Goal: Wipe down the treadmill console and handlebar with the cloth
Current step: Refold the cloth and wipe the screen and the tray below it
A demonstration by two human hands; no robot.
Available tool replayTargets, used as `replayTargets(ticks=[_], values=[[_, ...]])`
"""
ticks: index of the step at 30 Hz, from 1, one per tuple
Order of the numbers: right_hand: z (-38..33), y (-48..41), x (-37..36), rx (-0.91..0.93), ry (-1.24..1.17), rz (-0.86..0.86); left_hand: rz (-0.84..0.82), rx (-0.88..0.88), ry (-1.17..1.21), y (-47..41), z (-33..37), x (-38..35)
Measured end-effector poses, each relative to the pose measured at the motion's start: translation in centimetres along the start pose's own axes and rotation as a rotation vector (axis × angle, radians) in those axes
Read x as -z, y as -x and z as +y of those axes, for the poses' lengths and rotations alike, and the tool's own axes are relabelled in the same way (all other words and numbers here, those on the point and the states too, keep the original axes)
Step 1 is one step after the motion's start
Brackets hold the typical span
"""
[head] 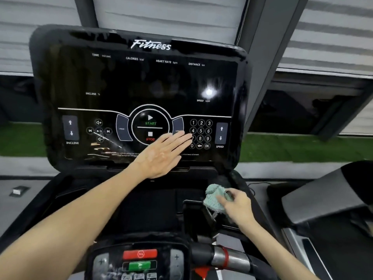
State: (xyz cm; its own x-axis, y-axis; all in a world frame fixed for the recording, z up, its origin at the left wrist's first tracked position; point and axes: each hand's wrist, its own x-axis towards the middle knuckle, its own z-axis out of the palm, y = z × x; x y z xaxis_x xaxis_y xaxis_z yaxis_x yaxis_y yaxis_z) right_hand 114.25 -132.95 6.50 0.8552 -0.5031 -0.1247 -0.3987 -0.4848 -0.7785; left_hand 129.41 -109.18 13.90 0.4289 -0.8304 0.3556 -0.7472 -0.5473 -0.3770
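Currently: left hand [163, 152], fingers straight and together, lies flat on console [141, 83] beside STOP. Likely risks: accidental key press, fresh smears. Right hand [237, 208] grips bunched cloth [213, 196] below console, above handlebar [228, 257]. Legible: Fitness, TIME, CALORIES, HEART RATE, DISTANCE, INCLINE, SPEED, START, OK.

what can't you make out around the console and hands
Head view only:
STOP label on the console: partly covered by the left hand.
Warning text below: blurred, too small.
Cloth: partly hidden by the right hand holding it.
Lower button panel: cut off by the bottom edge.
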Motion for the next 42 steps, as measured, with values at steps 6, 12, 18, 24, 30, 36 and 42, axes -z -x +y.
replayTargets(ticks=[6,12,18,24,30,36,42], values=[[1.1,0.3,-3.7,0.631,0.449,0.027,0.056,0.014,0.055,0.4,0.1,-0.5],[1.4,-0.3,-2.8,0.631,0.303,-0.254,0.089,0.005,0.075,0.4,0.1,-0.8],[1.5,0.4,-5.2,0.804,0.521,-0.317,0.104,-0.037,0.085,0.3,0.0,-0.9],[-2.0,-0.3,-7.9,0.890,0.425,-0.428,0.092,-0.049,0.101,0.2,0.1,-0.9],[-0.6,0.3,-6.5,1.043,0.345,-0.534,0.087,-0.044,0.110,0.3,0.1,-0.7],[-0.7,-0.8,-6.2,1.211,0.448,-0.606,0.091,-0.041,0.111,0.3,0.1,-0.7],[-1.6,-2.7,-8.1,1.021,0.443,-0.361,0.074,-0.040,0.108,0.3,0.1,-0.7]])
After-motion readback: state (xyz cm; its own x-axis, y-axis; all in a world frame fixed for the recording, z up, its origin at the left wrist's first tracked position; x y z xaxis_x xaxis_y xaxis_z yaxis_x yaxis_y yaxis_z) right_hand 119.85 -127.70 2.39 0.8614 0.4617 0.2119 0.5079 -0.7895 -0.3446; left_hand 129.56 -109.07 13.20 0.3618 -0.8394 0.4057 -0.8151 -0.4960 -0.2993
